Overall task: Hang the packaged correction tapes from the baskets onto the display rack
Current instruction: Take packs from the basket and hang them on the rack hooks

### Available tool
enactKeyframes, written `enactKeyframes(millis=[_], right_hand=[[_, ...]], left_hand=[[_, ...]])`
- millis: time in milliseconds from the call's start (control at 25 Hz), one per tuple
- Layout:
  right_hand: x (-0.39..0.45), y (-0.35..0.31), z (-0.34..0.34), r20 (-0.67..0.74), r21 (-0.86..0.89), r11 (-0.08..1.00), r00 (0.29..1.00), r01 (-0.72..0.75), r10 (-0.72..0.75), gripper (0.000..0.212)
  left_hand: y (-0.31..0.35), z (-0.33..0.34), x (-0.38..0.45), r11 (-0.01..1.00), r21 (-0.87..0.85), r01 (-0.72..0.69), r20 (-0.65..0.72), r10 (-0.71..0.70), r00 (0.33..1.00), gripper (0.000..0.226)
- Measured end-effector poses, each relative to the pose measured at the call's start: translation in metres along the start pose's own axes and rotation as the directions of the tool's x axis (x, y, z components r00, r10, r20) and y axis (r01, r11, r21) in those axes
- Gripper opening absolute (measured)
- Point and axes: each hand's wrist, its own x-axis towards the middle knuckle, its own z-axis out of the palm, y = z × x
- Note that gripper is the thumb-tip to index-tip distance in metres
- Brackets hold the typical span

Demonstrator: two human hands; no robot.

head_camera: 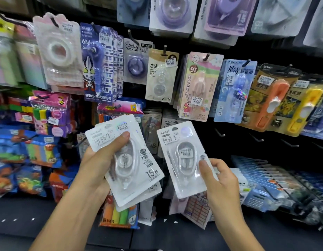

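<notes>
Mid-hanging: left hand (100,160) grips spare packs (131,171), right hand (220,176) pinches one pack (182,156); next, probably threading onto empty hook (219,132).

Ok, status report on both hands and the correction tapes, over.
Left hand grips a stack of white tape packs. Right hand pinches one pack. Bare hooks ahead, unobstructed.

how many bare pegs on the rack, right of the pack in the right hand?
4 visible: bare peg nearest the single pack, second peg, third peg, fourth peg near the frame edge. More may be hidden behind hanging packs.
</notes>
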Motion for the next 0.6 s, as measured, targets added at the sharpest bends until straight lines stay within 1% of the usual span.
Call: enactKeyframes(millis=[80, 200, 240, 280, 320, 360, 400, 440, 480, 520, 560, 600], right_hand=[[0.009, -0.005, 0.004, -0.064, -0.051, 0.998, 0.997, -0.047, 0.044, 0.022], [0.019, -0.006, 0.008, -0.107, -0.159, 0.984, 0.992, -0.086, 0.070, 0.031], [0.020, -0.007, 0.008, -0.113, -0.146, 0.981, 0.988, -0.125, 0.108, 0.031], [0.021, -0.008, 0.008, -0.091, -0.059, 0.977, 0.976, -0.203, 0.197, 0.029], [0.020, -0.008, 0.009, -0.012, 0.093, 0.942, 0.946, -0.323, 0.325, 0.031], [0.018, -0.010, 0.011, 0.117, 0.248, 0.862, 0.897, -0.442, 0.426, 0.040], [0.013, -0.011, 0.013, 0.220, 0.345, 0.790, 0.862, -0.507, 0.457, 0.053], [0.008, -0.010, 0.016, 0.270, 0.343, 0.795, 0.863, -0.500, 0.427, 0.063], [0.002, -0.008, 0.020, 0.300, 0.270, 0.858, 0.885, -0.437, 0.356, 0.065], [-0.004, -0.007, 0.026, 0.352, 0.195, 0.924, 0.903, -0.329, 0.247, 0.061], [-0.011, -0.008, 0.035, 0.426, 0.130, 0.968, 0.894, -0.213, 0.139, 0.056], [-0.017, -0.010, 0.042, 0.482, 0.064, 0.992, 0.874, -0.108, 0.064, 0.051]], left_hand=[[0.000, 0.000, -0.001, 1.000, 0.006, 0.010, -0.004, -0.010, 1.000, 0.030], [-0.002, 0.002, -0.004, 0.999, 0.019, 0.028, -0.009, -0.028, 1.000, 0.033], [-0.002, 0.002, -0.005, 0.999, 0.020, 0.029, -0.012, -0.029, 1.000, 0.033], [-0.002, 0.002, -0.004, 0.999, 0.020, 0.030, -0.013, -0.029, 0.999, 0.033], [-0.002, 0.002, -0.003, 0.999, 0.021, 0.029, -0.012, -0.029, 1.000, 0.034], [-0.003, 0.002, -0.003, 0.999, 0.024, 0.029, -0.013, -0.029, 0.999, 0.036], [-0.005, 0.002, -0.003, 0.999, 0.032, 0.031, -0.016, -0.030, 0.999, 0.038], [-0.008, 0.003, -0.003, 0.999, 0.042, 0.034, -0.017, -0.034, 0.999, 0.040], [-0.012, 0.006, -0.004, 0.998, 0.049, 0.040, -0.013, -0.040, 0.999, 0.042], [-0.017, 0.010, -0.005, 0.997, 0.059, 0.044, -0.007, -0.044, 0.999, 0.045], [-0.022, 0.013, -0.006, 0.996, 0.070, 0.049, 0.001, -0.049, 0.999, 0.049], [-0.025, 0.014, -0.007, 0.995, 0.081, 0.061, 0.018, -0.063, 0.998, 0.057]])
